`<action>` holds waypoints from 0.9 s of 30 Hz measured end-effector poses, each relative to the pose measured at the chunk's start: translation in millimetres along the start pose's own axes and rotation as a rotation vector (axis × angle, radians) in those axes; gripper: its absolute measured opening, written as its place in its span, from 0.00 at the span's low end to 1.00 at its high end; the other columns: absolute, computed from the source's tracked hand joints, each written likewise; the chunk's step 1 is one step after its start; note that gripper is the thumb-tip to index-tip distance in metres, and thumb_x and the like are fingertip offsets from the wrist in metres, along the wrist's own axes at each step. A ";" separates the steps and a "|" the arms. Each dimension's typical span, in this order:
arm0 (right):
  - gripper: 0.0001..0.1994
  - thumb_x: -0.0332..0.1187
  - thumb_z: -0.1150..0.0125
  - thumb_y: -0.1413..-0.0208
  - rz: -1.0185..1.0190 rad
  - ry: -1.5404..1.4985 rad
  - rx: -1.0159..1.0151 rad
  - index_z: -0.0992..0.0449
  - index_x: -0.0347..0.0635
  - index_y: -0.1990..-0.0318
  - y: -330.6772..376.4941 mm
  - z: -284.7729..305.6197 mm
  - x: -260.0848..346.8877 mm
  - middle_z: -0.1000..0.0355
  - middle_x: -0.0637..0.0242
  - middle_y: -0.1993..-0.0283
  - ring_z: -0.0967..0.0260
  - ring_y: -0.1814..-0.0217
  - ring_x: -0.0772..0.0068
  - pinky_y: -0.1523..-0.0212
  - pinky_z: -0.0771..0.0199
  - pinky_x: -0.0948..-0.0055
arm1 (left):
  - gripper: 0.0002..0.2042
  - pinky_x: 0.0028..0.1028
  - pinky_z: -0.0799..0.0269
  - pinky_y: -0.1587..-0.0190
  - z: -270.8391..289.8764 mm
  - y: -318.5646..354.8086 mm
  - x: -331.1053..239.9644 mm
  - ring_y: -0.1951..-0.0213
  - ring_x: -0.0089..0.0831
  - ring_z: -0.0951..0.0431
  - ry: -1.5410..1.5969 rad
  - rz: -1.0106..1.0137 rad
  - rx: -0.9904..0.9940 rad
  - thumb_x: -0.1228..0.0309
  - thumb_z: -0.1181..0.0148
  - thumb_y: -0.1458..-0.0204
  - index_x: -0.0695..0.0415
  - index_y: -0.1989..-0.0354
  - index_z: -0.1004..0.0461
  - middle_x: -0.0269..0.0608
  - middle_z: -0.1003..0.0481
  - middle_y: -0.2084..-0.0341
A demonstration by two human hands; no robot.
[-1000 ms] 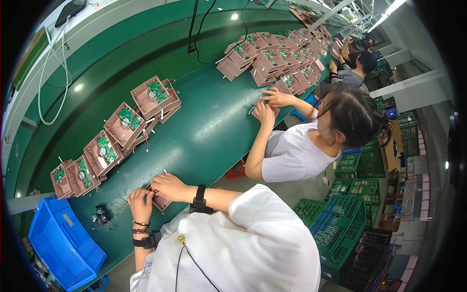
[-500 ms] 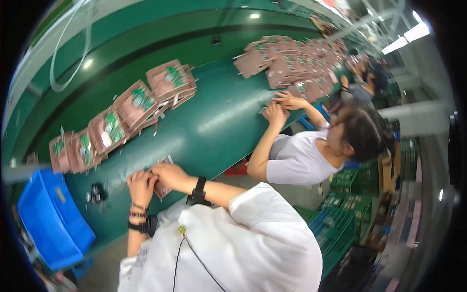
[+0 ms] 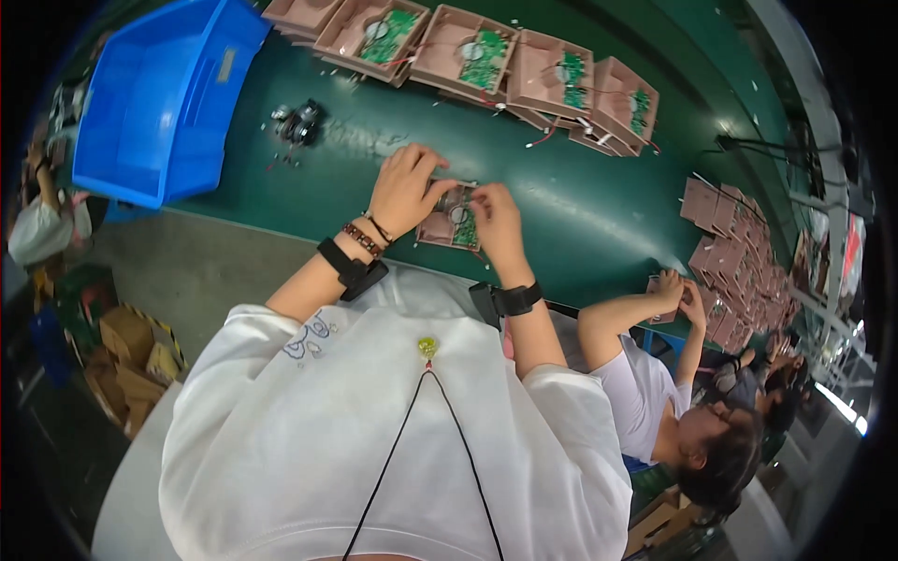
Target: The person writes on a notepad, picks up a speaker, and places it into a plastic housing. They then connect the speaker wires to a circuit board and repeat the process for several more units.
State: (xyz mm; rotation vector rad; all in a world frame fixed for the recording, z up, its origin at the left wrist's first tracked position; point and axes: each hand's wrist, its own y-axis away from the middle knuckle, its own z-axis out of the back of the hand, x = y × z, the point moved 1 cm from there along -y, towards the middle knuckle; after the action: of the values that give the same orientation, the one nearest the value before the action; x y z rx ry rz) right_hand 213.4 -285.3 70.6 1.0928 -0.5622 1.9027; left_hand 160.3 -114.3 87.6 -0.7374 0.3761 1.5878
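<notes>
A shallow pink plastic housing point(image 3: 433, 230) lies on the green table right in front of me. A green circuit board and a pale round part sit inside it. My left hand point(image 3: 404, 194) is closed at the housing's far left edge, thumb across its rim and fingers curled beyond. At the far right edge, my right hand point(image 3: 497, 221) has its fingertips drawn together over the board side. Whatever is between those fingertips is too small to make out. Both wrists carry black straps.
Beyond my hands stands a row of stacked pink housings point(image 3: 463, 58) with boards and red wires. A blue bin point(image 3: 154, 103) is at the left, with a small pile of black parts point(image 3: 299, 123) beside it. At the right, a co-worker point(image 3: 645, 365) handles another housing near heaped housings point(image 3: 739, 262).
My view has swung to the right and down, so the table appears turned. My hands have moved apart to either side of the housing, whose inside now shows.
</notes>
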 end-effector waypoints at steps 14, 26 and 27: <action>0.06 0.22 0.40 0.54 -0.205 -0.110 0.110 0.28 0.36 0.68 -7.6 1.9 -20.6 0.28 0.62 0.75 0.29 0.75 0.74 0.73 0.32 0.75 | 0.12 0.37 0.33 0.61 -5.7 29.8 9.5 0.63 0.44 0.30 0.143 0.214 0.044 0.68 0.43 0.53 0.56 0.61 0.32 0.43 0.34 0.66; 0.03 0.22 0.42 0.51 -0.344 -0.160 0.170 0.28 0.36 0.68 -7.1 0.4 -28.8 0.29 0.66 0.68 0.32 0.69 0.78 0.70 0.31 0.79 | 0.11 0.37 0.33 0.61 -6.7 31.0 9.2 0.64 0.45 0.30 0.161 0.243 0.090 0.69 0.43 0.54 0.56 0.61 0.32 0.44 0.34 0.67; 0.04 0.23 0.40 0.52 -0.251 -0.060 0.108 0.27 0.37 0.69 -6.5 1.9 -24.1 0.31 0.65 0.67 0.33 0.68 0.75 0.68 0.32 0.77 | 0.11 0.37 0.33 0.61 -7.0 31.9 9.6 0.64 0.45 0.30 0.162 0.246 0.090 0.69 0.43 0.54 0.56 0.61 0.32 0.44 0.34 0.67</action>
State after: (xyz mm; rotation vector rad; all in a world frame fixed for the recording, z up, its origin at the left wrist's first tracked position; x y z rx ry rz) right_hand 226.0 -294.0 50.8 1.2325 -0.3399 1.7021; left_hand 130.8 -116.6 70.6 -0.7754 0.6740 1.7331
